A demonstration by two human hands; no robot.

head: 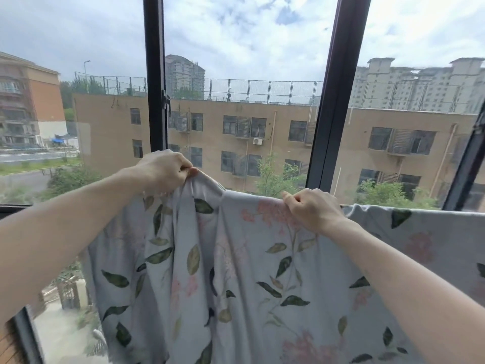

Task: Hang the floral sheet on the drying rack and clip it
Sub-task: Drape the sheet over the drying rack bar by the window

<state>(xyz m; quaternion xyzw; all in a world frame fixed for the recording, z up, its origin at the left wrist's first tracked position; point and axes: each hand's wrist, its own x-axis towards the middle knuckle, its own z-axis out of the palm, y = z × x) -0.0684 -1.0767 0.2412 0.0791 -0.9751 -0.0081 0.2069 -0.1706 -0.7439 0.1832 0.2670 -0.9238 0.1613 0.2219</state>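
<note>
Sheet half-spread, unclipped
Left hand (164,166) pinches a bunched corner of the floral sheet (249,271); right hand (312,207) grips its draped top edge (rail hidden); letting go could let it slide off.

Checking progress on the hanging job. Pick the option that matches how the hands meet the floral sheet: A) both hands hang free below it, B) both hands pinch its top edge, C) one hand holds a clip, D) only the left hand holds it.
B: the left hand and the right hand each pinch the top edge of the floral sheet; no clip shows.
</note>
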